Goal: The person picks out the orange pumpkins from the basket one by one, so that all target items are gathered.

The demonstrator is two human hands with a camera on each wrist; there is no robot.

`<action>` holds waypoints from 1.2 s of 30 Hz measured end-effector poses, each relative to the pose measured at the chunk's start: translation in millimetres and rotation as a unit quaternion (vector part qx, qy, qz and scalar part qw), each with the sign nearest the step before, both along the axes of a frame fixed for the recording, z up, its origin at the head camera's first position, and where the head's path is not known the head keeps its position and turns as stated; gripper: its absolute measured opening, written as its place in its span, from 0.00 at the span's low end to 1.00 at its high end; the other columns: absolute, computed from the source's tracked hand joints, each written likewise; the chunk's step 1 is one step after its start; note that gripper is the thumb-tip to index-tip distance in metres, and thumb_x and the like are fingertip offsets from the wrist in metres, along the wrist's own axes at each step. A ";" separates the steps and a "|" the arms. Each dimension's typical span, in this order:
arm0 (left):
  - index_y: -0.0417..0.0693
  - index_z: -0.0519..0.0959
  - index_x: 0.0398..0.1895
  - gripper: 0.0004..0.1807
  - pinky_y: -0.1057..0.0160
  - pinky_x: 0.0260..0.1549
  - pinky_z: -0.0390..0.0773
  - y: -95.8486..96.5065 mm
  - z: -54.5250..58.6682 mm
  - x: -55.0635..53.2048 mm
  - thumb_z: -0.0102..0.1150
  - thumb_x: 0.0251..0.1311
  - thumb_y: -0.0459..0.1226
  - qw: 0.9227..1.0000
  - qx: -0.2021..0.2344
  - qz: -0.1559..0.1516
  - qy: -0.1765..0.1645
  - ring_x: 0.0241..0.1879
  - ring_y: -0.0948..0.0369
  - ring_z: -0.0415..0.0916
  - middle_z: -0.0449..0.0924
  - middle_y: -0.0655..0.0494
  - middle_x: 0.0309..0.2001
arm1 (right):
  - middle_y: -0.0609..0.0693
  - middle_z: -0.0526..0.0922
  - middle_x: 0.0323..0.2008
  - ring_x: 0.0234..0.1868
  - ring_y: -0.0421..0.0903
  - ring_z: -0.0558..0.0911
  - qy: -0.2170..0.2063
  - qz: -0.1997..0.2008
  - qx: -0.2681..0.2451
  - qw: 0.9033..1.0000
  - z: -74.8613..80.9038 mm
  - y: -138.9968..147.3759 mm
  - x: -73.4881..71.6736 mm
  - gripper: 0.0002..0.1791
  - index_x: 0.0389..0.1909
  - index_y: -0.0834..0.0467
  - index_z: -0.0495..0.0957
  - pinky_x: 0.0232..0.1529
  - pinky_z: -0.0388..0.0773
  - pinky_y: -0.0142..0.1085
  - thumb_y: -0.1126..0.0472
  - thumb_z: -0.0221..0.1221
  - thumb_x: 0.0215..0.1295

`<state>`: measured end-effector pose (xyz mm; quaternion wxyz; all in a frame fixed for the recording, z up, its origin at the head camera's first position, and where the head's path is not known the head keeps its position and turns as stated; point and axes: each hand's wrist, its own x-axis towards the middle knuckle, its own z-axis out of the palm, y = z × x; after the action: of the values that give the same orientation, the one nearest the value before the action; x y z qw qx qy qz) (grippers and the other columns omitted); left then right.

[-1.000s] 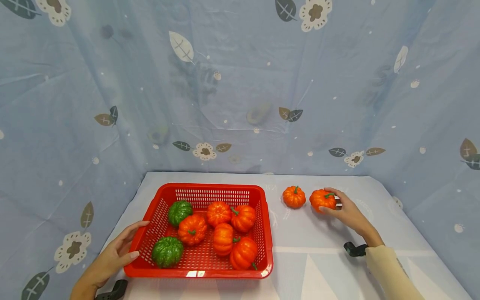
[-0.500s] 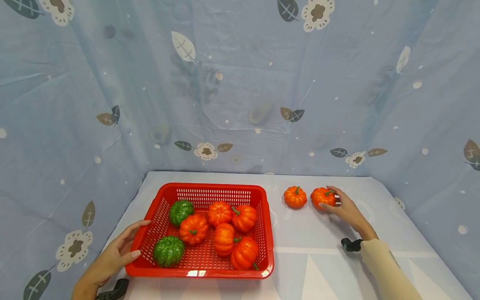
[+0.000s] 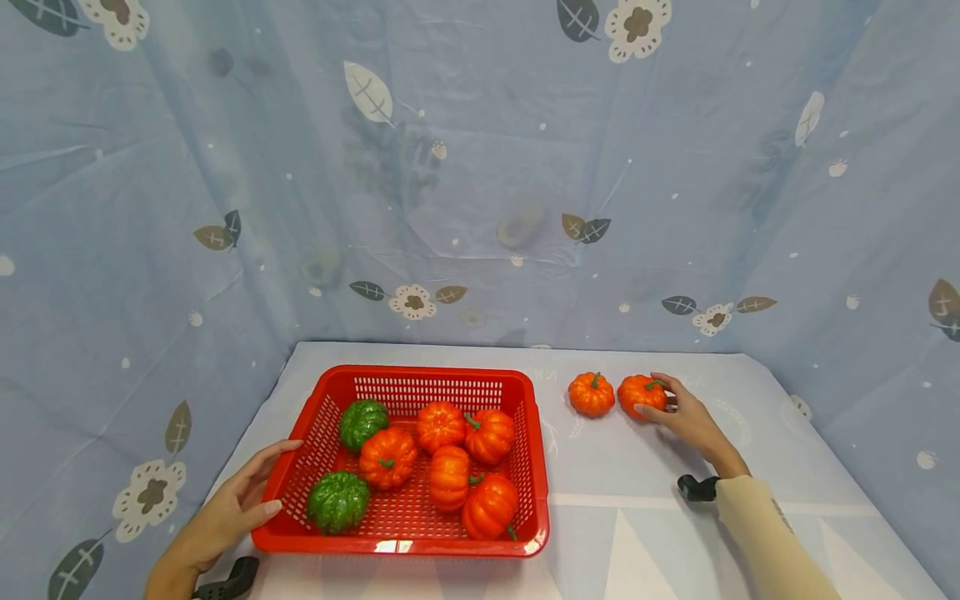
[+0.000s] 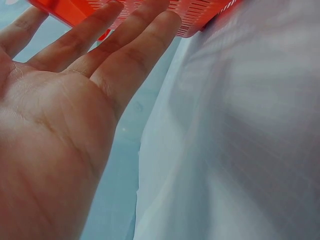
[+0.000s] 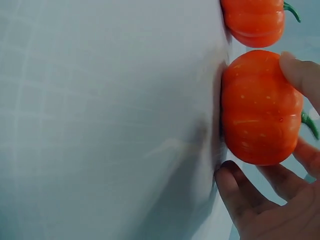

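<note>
A red plastic basket (image 3: 405, 542) stands at the left of the table, holding orange toy pumpkins (image 3: 387, 458) and two green ones (image 3: 338, 502). My left hand (image 3: 227, 510) touches its left side with straight fingers, the thumb near the front corner. In the left wrist view the fingertips (image 4: 170, 22) lie against the basket wall. At the right, my right hand (image 3: 693, 421) holds an orange pumpkin (image 3: 639, 396) from its right side. Its thumb lies on the pumpkin in the right wrist view, other fingers round the far side; the pumpkin sits at the tabletop.
Another orange pumpkin (image 3: 591, 394) stands just left of the one in my right hand, close beside it. The pale table (image 3: 600, 475) is backed by a patterned blue cloth (image 3: 480, 200), which also hangs along both sides.
My right hand and its pumpkin have shifted slightly left, closer to the neighbouring pumpkin. The left hand stays at the basket, which has kept its place; the head view has shifted a little.
</note>
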<state>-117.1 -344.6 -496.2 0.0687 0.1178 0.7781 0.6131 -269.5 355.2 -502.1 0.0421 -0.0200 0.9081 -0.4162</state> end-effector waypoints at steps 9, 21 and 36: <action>0.50 0.55 0.80 0.36 0.58 0.48 0.84 -0.1 0.6 0.0 0.53 0.71 0.28 1.000 0.009 -0.007 0.000 0.61 0.71 0.71 0.63 0.64 0.69 | 0.70 0.57 0.75 0.68 0.72 0.64 0.037 0.005 0.016 0.999 17.5 0.4 5.3 0.48 0.80 0.60 0.52 0.63 0.66 0.69 0.44 0.64 0.70; 0.50 0.56 0.80 0.36 0.59 0.49 0.83 -0.8 -0.4 -0.7 0.53 0.71 0.29 1.000 0.004 -0.008 0.006 0.62 0.72 0.70 0.63 0.64 0.70 | 0.68 0.63 0.73 0.70 0.70 0.64 0.126 0.030 0.072 0.989 65.7 -19.2 11.4 0.43 0.77 0.62 0.60 0.62 0.62 0.73 0.47 0.65 0.70; 0.51 0.56 0.80 0.36 0.58 0.48 0.84 1.4 1.6 0.4 0.55 0.71 0.30 1.000 0.007 0.005 -0.011 0.60 0.72 0.72 0.62 0.62 0.69 | 0.56 0.72 0.69 0.61 0.57 0.78 0.190 0.199 0.056 0.960 106.9 -94.4 19.3 0.40 0.75 0.57 0.64 0.57 0.78 0.57 0.58 0.70 0.66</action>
<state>-116.7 -343.2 -494.6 0.0734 0.1075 0.7735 0.6203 -250.2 260.8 -395.2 -0.0479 -0.2763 0.8991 -0.3361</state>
